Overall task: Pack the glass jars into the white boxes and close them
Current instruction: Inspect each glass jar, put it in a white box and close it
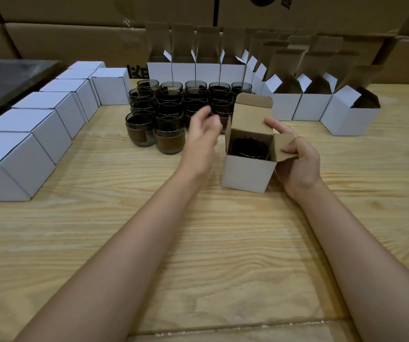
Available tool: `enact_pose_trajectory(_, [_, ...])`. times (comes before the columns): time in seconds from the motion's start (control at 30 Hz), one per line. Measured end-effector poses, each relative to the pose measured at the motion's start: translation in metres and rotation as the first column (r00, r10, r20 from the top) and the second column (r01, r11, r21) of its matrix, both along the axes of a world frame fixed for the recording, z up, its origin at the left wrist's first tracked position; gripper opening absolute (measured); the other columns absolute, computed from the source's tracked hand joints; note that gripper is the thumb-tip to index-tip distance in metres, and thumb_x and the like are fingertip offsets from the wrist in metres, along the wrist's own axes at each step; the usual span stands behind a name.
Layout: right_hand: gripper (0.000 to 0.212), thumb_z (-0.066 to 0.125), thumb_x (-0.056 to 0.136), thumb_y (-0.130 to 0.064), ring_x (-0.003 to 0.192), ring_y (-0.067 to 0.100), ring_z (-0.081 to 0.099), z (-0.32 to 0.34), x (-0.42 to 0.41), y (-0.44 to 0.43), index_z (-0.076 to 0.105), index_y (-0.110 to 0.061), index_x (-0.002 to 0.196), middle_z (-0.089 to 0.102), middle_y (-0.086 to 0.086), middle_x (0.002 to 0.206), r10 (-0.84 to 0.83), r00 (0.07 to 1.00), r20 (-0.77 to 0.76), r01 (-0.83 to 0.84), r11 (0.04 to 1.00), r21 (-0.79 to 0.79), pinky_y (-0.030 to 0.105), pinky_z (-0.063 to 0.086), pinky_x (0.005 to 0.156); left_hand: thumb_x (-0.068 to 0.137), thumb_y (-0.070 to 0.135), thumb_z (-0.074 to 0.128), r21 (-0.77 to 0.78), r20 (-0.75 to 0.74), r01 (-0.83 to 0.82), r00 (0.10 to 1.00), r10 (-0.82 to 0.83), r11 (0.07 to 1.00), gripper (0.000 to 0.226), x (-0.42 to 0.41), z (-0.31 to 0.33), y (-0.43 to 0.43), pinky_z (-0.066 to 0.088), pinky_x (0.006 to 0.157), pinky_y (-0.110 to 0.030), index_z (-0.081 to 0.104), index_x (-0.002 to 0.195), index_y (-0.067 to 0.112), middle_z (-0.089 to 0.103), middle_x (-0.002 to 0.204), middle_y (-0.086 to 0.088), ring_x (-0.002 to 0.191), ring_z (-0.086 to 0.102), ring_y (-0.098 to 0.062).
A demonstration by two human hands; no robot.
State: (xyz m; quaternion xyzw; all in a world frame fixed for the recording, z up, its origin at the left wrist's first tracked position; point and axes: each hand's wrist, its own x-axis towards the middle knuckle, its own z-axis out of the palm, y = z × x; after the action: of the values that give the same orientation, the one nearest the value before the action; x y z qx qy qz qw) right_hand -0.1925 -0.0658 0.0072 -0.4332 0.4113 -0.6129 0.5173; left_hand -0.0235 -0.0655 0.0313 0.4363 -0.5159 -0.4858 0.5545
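- Jar [249, 148] is down inside the box [246, 175], its dark rim showing just below the open top. The box stands upright on the table [198, 255], a little right of centre.
- So for this 1 the packing looks done and the closing is only starting: the tall lid [251, 112] stands straight up at the back, and no flap is folded in yet.
- Right hand [302, 164] has the box from its right side, thumb and curled fingers pinching the right side flap [281, 144], with the index finger reaching along behind the back wall.
- Left hand [202, 130] hovers just left of the box, clear of it. It is blurred, but the fingers look loosely curled and I can see nothing in them.
- My call on what's next: both side flaps in, then the lid folded over and tucked.
- Behind the left hand, the loose jars [170, 104] stand packed close in rows, many with a brown band, all waiting for boxes.
- Down the left edge runs a line of closed boxes [40, 134], touching side to side. That's the finished pile, at least 6 of them.
- Along the back and curving round the right stand the open boxes [308, 106], lids up, and those I can see into look empty.
- Judging by the piles, a good share is done and plenty of jars are left.
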Motion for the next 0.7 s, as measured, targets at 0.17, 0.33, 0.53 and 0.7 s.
enact_pose_trajectory(0.17, [0.055,0.041,0.073,-0.029,0.105,0.027,0.058,0.001,0.004,0.002,0.06,-0.024,0.124,0.06,0.011,0.124,0.015,0.998,-0.056,-0.016,1.0,-0.019,0.036,0.051,0.082,0.097,0.021,0.054,0.205,-0.151,0.119,0.985,-0.089,0.972,0.039,-0.01,-0.018,-0.003,0.047,0.086,-0.028,0.048,0.135,0.014,0.06,0.129,-0.009,0.11,0.059,-0.019])
enact_pose_trajectory(0.33, [0.059,0.016,0.091,-0.066,0.125,0.02,0.055,-0.002,0.015,0.002,0.038,-0.039,0.139,0.058,0.003,0.136,0.015,0.997,-0.081,-0.021,0.997,-0.07,0.044,0.042,0.106,0.095,0.002,0.049,0.056,-0.185,0.114,0.977,-0.102,0.992,0.028,-0.012,-0.018,-0.001,0.052,0.075,-0.022,0.061,0.105,0.025,0.068,0.098,0.005,0.087,0.065,-0.008])
enact_pose_trajectory(0.53, [0.061,0.013,0.096,-0.064,0.135,0.021,0.043,-0.002,0.024,0.002,0.034,-0.038,0.147,0.046,0.001,0.147,0.03,0.997,0.07,-0.027,0.999,-0.038,0.046,0.035,0.112,0.092,0.004,0.052,0.062,-0.183,0.054,0.982,-0.042,0.997,0.031,-0.013,-0.02,-0.002,0.051,0.062,-0.025,0.058,0.099,0.034,0.065,0.086,0.004,0.073,0.063,-0.011])
enact_pose_trajectory(0.7, [0.032,0.037,0.102,-0.04,0.127,0.019,0.052,0.002,0.022,0.002,0.045,-0.044,0.132,0.053,-0.003,0.139,0.019,1.0,-0.021,-0.02,0.998,-0.062,0.047,0.042,0.108,0.092,0.003,0.051,0.043,-0.201,0.02,0.98,-0.011,0.999,0.033,-0.014,-0.023,-0.004,0.05,0.063,-0.027,0.055,0.098,0.035,0.065,0.078,0.003,0.073,0.061,-0.012])
